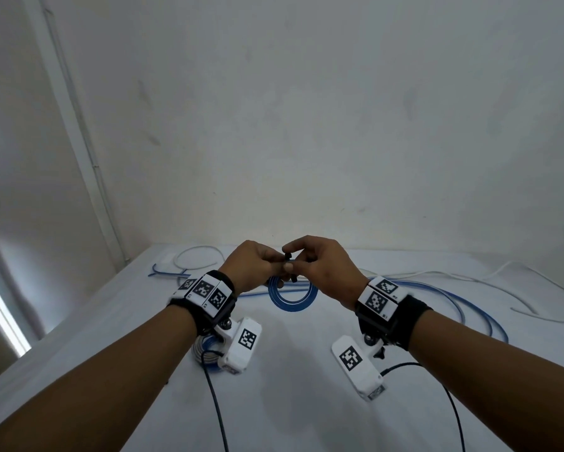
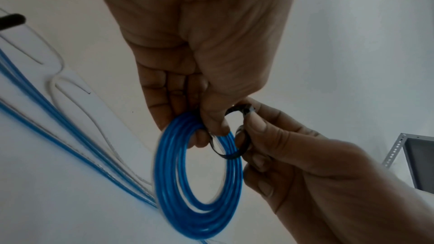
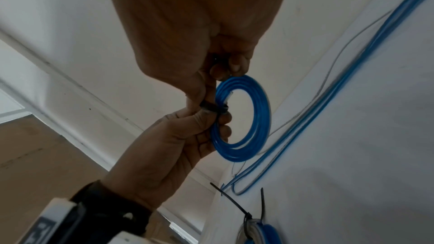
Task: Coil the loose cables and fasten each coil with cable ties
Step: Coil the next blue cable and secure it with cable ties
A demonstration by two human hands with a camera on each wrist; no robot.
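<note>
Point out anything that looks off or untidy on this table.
Nothing looks damaged. Loose blue cable and white cable lie uncoiled across the table. A finished coil shows long untrimmed tie tails. The left hand and right hand loop a black tie around the blue coil.

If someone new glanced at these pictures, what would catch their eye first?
Probably the bright blue coil, held up above the white table between the left hand and right hand, which work a black cable tie round it. Next, the loose blue cables on the table's right.
</note>
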